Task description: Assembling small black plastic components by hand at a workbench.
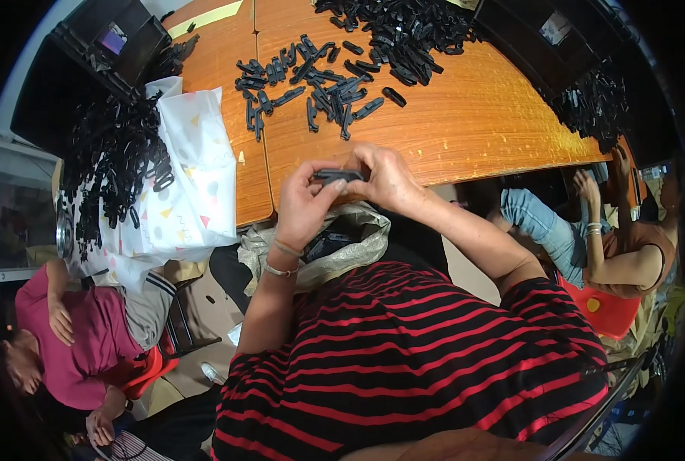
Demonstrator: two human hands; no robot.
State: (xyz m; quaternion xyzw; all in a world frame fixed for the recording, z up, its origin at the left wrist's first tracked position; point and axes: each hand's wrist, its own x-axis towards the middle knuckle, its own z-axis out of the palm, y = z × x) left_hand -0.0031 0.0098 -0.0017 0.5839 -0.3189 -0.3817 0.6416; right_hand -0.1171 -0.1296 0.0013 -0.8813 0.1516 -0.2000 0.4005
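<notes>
A small, elongated black plastic piece (333,176) is pinched between my two hands just beyond the table's near edge. My left hand (302,201) grips its left end, thumb on top. On its other end, the fingertips of my right hand (387,178) close in, partly hiding it. Whether it is one part or two joined together I cannot make out. Below my hands an open woven sack (373,224) sits at my lap with dark pieces inside. Similar black pieces (329,94) lie scattered on the wooden table (465,115) ahead of my hands.
A large heap of black parts (404,34) covers the table's far side. To the left, more black parts (116,161) lie on a patterned white plastic sheet (196,169). Dark bins (97,46) stand at both far corners. Seated people are at left (89,338) and right (627,253).
</notes>
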